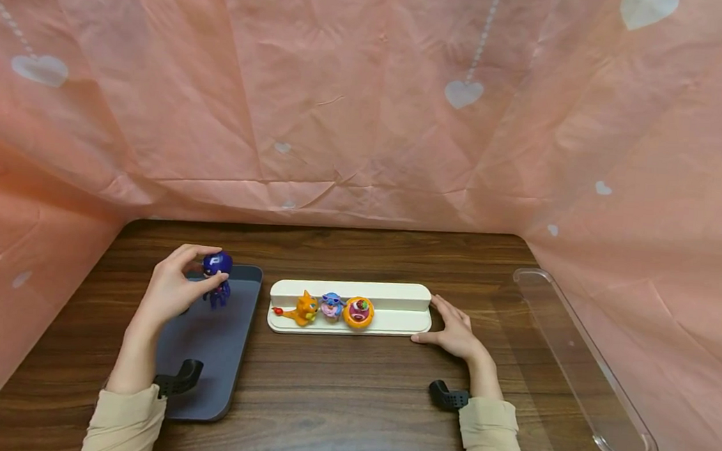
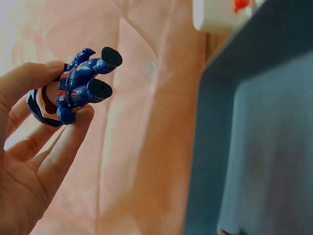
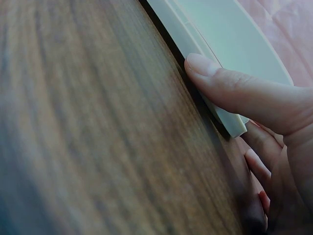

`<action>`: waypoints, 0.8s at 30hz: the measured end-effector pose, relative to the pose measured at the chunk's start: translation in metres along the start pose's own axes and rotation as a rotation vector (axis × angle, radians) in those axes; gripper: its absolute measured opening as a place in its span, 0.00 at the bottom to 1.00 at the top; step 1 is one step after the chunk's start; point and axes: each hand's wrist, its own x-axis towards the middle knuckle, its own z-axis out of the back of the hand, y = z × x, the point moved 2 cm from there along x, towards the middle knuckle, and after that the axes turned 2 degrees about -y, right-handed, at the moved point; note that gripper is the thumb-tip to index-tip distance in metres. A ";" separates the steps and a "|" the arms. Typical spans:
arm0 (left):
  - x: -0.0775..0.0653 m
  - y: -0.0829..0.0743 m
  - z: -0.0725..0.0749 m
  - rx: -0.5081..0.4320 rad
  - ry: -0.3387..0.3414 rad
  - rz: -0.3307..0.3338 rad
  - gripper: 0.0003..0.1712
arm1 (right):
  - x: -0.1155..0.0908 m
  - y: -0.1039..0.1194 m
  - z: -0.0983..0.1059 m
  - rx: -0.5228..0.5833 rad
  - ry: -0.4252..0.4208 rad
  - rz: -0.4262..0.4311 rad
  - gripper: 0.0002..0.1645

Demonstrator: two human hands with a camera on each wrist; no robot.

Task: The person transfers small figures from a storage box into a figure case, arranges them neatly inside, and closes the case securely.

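Over the far part of a grey-blue tray point(image 1: 217, 345), my left hand point(image 1: 168, 289) pinches a small figurine point(image 1: 216, 263) in a dark blue helmet and suit. The left wrist view shows the figurine point(image 2: 80, 83) between thumb and fingertips, its black soles facing the camera. My right hand point(image 1: 459, 336) holds the right end of a white stepped display stand point(image 1: 401, 323), thumb point(image 3: 230, 83) along the front edge and fingers round the far side. On the stand's lower step sit an orange figure with a red-tipped tail point(image 1: 305, 309), a blue figure with sunglasses point(image 1: 331, 307) and a round orange-rimmed figure point(image 1: 358, 313).
A long transparent cover point(image 1: 625, 450) lies at the right of the brown wooden table point(image 1: 336, 398). Pink fabric with white hearts point(image 1: 356, 113) hangs behind and at both sides. Part of a dark item in the tray shows beside my left hand, mostly hidden.
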 end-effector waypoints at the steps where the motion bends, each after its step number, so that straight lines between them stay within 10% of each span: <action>1: 0.001 -0.004 -0.001 -0.004 -0.008 -0.010 0.24 | 0.000 0.000 0.000 0.001 0.001 0.000 0.64; 24: 0.013 -0.073 -0.025 -0.152 -0.066 -0.229 0.27 | 0.001 -0.002 0.000 0.002 -0.002 0.013 0.64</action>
